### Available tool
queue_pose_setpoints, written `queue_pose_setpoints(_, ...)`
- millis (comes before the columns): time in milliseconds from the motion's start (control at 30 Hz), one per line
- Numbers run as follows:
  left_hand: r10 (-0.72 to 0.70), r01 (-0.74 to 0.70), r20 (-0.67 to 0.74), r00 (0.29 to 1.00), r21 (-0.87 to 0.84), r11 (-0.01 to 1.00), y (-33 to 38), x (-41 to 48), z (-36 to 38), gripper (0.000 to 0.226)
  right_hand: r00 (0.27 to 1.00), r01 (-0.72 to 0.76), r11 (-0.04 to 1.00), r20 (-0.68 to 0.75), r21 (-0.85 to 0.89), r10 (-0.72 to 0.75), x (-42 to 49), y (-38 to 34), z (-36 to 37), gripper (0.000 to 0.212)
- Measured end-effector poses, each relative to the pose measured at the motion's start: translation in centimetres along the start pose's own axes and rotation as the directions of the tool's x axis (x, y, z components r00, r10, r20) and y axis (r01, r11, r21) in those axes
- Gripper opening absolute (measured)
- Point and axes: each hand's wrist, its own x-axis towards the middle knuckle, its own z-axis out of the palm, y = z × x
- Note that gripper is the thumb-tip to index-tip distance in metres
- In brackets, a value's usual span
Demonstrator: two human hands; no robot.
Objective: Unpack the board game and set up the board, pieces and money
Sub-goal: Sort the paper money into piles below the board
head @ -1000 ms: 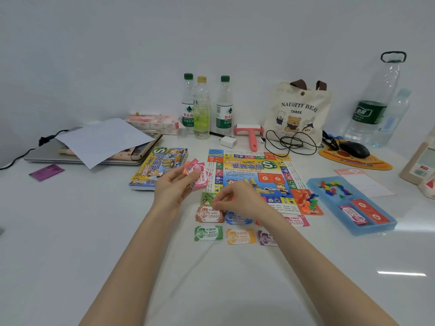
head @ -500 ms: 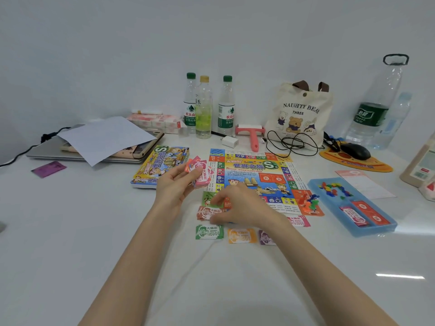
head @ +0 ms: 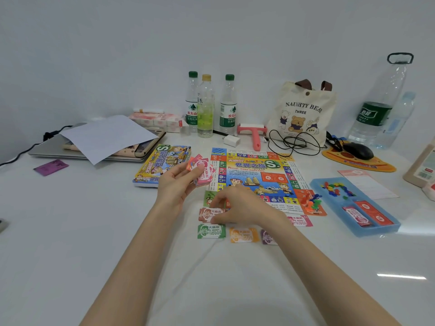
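Three small bottles (head: 206,107), two big bottles (head: 376,102), one board (head: 254,167), one tray (head: 376,231)

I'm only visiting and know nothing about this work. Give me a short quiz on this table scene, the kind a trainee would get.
1. True or false: the left hand holds a bunch of play-money notes.
2. The game box lies: A) to the left of the board; B) to the right of the board; C) on top of the board.
3. Fill in: in the front row of money piles, the pile just left of the orange pile is coloured ___.
Key: 1 true; 2 A; 3 green, the green pile.
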Motion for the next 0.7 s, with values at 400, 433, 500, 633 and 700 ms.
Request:
queue_pose_setpoints(400,-0.052,0.053,0.04,0.998,-0.022,0.998,0.0,-0.4,0.4,0.04,0.972,-0.064,0.918,-0.182,0.392,0.146,-0.8,0.9,-1.4,0.013)
queue_pose_setpoints(433,-0.069,0.071,0.053,0.996,-0.039,0.997,-0.1,-0.5,0.6,0.041,0.954,-0.065,0.886,-0.233,0.46,0.191,-0.9,0.9,-1.5,0.011)
queue_pose_setpoints(500,-0.104,0.109,0.074,0.992,-0.067,0.992,-0.2,-0.8,1.0,0.041,0.925,-0.059,0.832,-0.284,0.551,0.254,-1.2,0.8,-1.6,0.01)
queue_pose_setpoints(633,-0.125,0.132,0.068,0.99,-0.111,0.985,-1.0,-1.6,2.4,0.039,0.917,-0.032,0.723,-0.267,0.691,0.296,-1.8,0.4,-1.2,0.01)
queue_pose_setpoints(700,-0.139,0.146,0.063,0.988,-0.125,0.981,-1.5,-2.0,3.0,0.036,0.903,-0.019,0.703,-0.289,0.711,0.317,-2.0,0.5,-0.8,0.013)
